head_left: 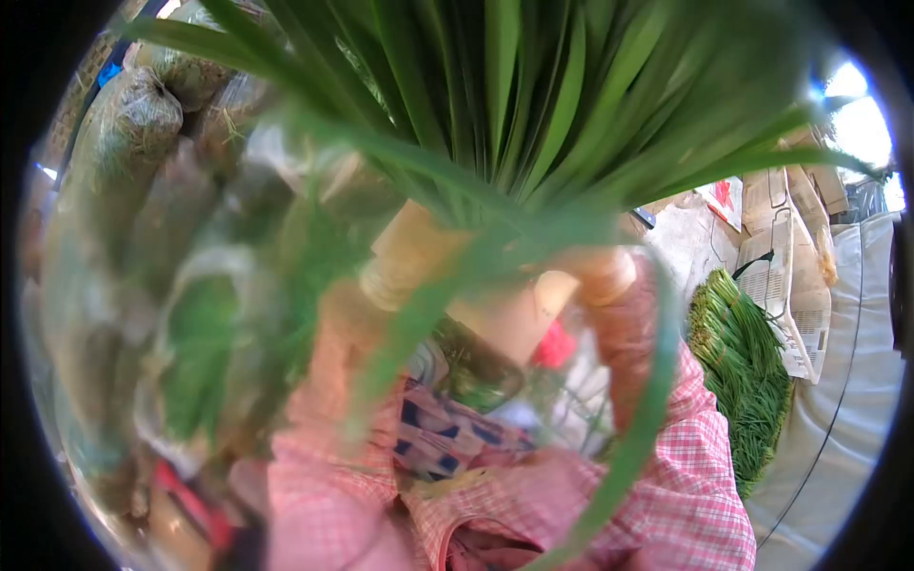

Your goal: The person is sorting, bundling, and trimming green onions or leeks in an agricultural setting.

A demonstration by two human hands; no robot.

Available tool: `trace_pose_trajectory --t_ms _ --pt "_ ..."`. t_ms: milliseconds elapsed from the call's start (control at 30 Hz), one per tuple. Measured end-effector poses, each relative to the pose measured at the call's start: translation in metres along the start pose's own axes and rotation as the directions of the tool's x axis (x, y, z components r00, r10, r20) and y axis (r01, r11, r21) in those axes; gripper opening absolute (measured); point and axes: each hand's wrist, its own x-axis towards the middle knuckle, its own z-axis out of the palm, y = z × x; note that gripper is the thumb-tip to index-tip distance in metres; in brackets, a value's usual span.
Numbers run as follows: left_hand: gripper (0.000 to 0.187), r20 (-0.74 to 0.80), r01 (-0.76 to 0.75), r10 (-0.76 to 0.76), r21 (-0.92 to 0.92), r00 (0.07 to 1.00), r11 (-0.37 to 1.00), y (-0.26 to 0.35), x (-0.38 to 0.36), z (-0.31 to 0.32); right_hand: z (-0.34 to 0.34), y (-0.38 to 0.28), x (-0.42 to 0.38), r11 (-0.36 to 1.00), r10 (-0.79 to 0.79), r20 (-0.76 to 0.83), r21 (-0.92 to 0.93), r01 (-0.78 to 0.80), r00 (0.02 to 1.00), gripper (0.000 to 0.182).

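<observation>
A big bunch of long, flat green leaves (pixel 514 105), looking like Chinese chives, fans out upward close to the camera. Both hands meet around its lower end. On the left of the stems, my left hand (pixel 405 252) is closed, partly covered by a blurred leaf. Opposite it, my right hand (pixel 600 271) also closes on the bunch, with leaves hiding part of its fingers. Drooping leaf blades cross in front of my wrists. My pink checked sleeves (pixel 685 457) reach up from below.
Several stuffed clear plastic bags of greens (pixel 124 152) crowd the left side. To the right lies a heap of thin green stalks (pixel 733 381), beside white plastic crates (pixel 785 295) and a pale grey sheet (pixel 847 381).
</observation>
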Motion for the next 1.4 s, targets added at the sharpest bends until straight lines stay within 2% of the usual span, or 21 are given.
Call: trace_pose_trajectory --t_ms 100,167,200,267,367,500,567,600,633,667,700,767,833,867,900,967,1033,1100,1167,1200,1400 --pt "0.027 0.076 -0.196 0.184 0.218 0.98 0.956 -0.071 -0.004 -0.03 0.0 0.006 -0.011 0.999 -0.039 0.016 -0.035 0.039 0.999 0.05" --pt "0.028 0.256 -0.496 0.426 0.488 0.868 0.718 -0.071 0.008 -0.039 0.009 0.018 -0.026 0.992 -0.098 -0.004 -0.076 0.097 0.995 0.05" --pt "0.029 0.418 -0.658 0.527 0.612 0.74 0.438 -0.067 0.015 -0.041 0.011 0.017 -0.034 0.991 -0.114 -0.027 -0.08 0.112 0.993 0.05" --pt "0.039 0.175 -0.037 -0.013 0.279 0.985 0.96 -0.024 0.003 -0.011 0.007 0.028 -0.037 0.989 -0.142 -0.108 -0.05 0.137 0.984 0.05" --pt "0.059 0.419 -0.125 0.136 -0.054 0.897 0.991 0.044 0.023 0.032 0.0 0.052 -0.034 0.981 -0.116 -0.348 0.109 0.163 0.93 0.051" --pt "0.059 0.657 -0.203 -0.089 0.355 0.748 0.913 0.04 0.097 0.071 0.026 0.032 -0.042 0.785 0.426 -0.595 0.618 0.049 0.681 0.058" --pt "0.06 0.456 -0.231 -0.413 0.842 0.788 0.488 0.051 0.101 0.096 0.043 0.029 -0.043 0.557 0.672 -0.56 0.813 0.168 0.484 0.059" --pt "0.059 0.568 -0.071 -0.545 0.729 0.616 0.68 -0.004 0.13 0.09 0.049 0.033 -0.047 0.527 0.711 -0.536 0.835 0.161 0.455 0.058" --pt "0.06 0.539 -0.065 -0.603 0.775 0.589 0.629 -0.042 0.142 0.086 0.054 0.045 -0.055 0.46 0.78 -0.471 0.878 0.134 0.413 0.057" --pt "0.063 0.598 -0.154 -0.536 0.741 0.596 0.654 -0.083 0.151 0.072 0.065 0.067 -0.065 0.387 0.841 -0.4 0.915 0.112 0.364 0.056" --pt "0.069 0.506 -0.255 -0.548 0.845 0.666 0.47 -0.088 0.137 0.066 0.076 0.091 -0.079 0.311 0.895 -0.326 0.945 0.096 0.304 0.054" --pt "0.075 0.624 -0.583 0.048 0.697 0.78 0.417 -0.192 0.138 0.01 0.085 0.126 -0.103 0.248 0.91 -0.233 0.969 0.0 0.342 0.053" --pt "0.073 0.332 0.215 -0.402 0.477 0.854 0.852 -0.166 0.135 -0.001 0.083 0.133 -0.12 0.157 0.921 -0.118 0.985 -0.075 0.372 0.052" --pt "0.068 0.231 0.353 -0.444 0.346 0.866 0.869 -0.156 0.136 -0.006 0.072 0.141 -0.132 0.176 0.923 -0.053 0.939 -0.295 0.381 0.047" --pt "0.063 0.13 0.452 -0.479 0.193 0.868 0.871 -0.141 0.138 -0.016 0.064 0.121 -0.118 -0.041 0.913 0.064 0.997 -0.064 0.404 0.045" --pt "0.055 -0.017 0.256 -0.277 0.433 0.961 0.864 -0.098 0.135 -0.05 0.052 0.136 -0.148 -0.298 0.703 0.285 0.95 -0.094 0.652 0.042" --pt "0.05 -0.048 0.162 -0.158 0.45 0.986 0.878 -0.054 0.104 -0.082 0.045 0.111 -0.182 0.103 0.789 0.289 0.808 -0.581 0.543 0.038" --pt "0.063 0.003 -0.016 0.023 0.776 1.0 0.631 -0.023 0.063 -0.103 0.041 0.084 -0.18 0.36 0.833 0.186 0.532 -0.766 0.52 0.036" --pt "0.066 0.111 -0.155 0.148 0.929 0.983 0.337 -0.024 0.025 -0.092 0.052 0.046 -0.159 0.5 0.828 0.04 0.399 -0.768 0.56 0.036" --pt "0.068 0.181 -0.215 0.201 0.962 0.963 0.165 -0.025 0.006 -0.086 0.064 0.05 -0.152 0.774 0.627 -0.165 0.233 -0.588 0.761 0.033" --pt "0.099 0.404 -0.375 0.056 0.886 0.913 -0.272 -0.078 -0.042 -0.029 0.116 0.06 -0.158 0.876 0.439 -0.334 -0.047 -0.48 0.834 0.027"
